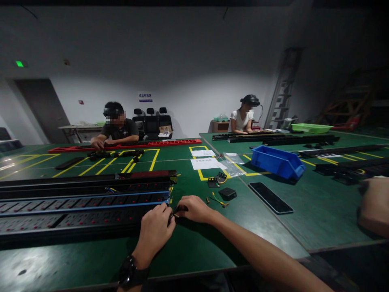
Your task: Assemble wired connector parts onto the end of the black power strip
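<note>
My left hand [156,228], with a dark watch on its wrist, is closed at the right end of a long black power strip [100,219]. What its curled fingers grip is hidden. Facing it, my right hand [194,209] pinches a small black part [181,208] against the fingertips of the left. A thin brass-coloured piece shows between the two hands; its kind is too small to tell. To the right lie a small black box [227,194], a short yellow-green wire [219,200] and black brackets [217,179].
Blue-edged strips [91,203] lie behind the near one. A phone [270,197], a blue bin [276,162], paper sheets [206,164] and plastic bags [233,165] are on the green table. Two people work across it. Another person's blurred arm [375,207] enters at right.
</note>
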Demonstrator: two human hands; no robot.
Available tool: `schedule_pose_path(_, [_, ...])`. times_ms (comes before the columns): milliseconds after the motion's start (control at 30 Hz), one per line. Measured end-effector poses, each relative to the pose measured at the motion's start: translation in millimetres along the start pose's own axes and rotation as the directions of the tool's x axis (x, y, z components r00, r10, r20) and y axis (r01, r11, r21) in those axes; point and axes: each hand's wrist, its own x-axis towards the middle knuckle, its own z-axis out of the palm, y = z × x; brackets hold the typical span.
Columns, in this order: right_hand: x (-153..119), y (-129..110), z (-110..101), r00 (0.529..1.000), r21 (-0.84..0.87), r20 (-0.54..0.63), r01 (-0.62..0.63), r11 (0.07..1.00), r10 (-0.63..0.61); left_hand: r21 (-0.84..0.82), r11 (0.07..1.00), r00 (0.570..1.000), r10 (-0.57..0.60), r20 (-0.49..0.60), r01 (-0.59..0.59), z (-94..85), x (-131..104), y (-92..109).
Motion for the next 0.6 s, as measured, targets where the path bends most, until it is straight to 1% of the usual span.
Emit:
schedule_pose_path(233, [1.0,-3.8,-3.1,0.999,0.001,0.024,-0.028,1.000,0.028,-0.023,1.000,1.000,-0.009,-0.019,0.008,1.3,-1.2,-1.5])
schedule_pose_path(367, [2.6,-5.5,-5.3,0.997,0.011,0.059,-0.053,0.999,0.053,-0.014,1.000,0.999,-0.012,-0.031,0.012,2.2,-1.4,-2.2])
schedule_pose_path(600, [3.6,-6.3,-5.3,0.996,0.014,0.072,-0.056,0.998,0.055,-0.002,1.000,1.000,-0.007,-0.019,0.007,0.7,-0.9,-2.3])
